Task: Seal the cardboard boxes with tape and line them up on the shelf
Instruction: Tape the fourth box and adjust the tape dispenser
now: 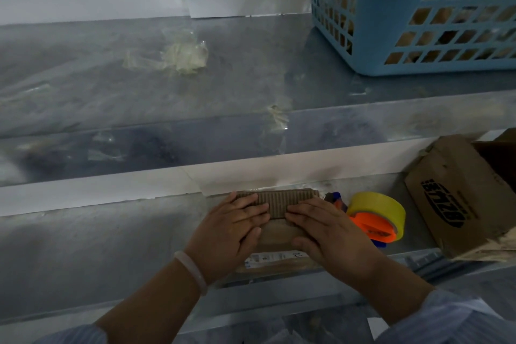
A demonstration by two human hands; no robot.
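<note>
A small flat cardboard box (276, 204) lies on the lower grey shelf (97, 246), its ribbed far flap folded over the top. My left hand (231, 229) presses flat on the box's left half, fingers straight. My right hand (326, 229) presses flat on its right half, fingertips almost meeting the left ones. A white label shows on the box's near side below my hands. Right of the box lies a tape dispenser (375, 218) with a yellow roll on an orange hub.
A larger printed cardboard box (458, 198) lies tilted at the lower shelf's right end. On the upper shelf (139, 98) stands a blue plastic basket (413, 17) holding brown items, and crumpled tape scraps (181, 57) lie left of it.
</note>
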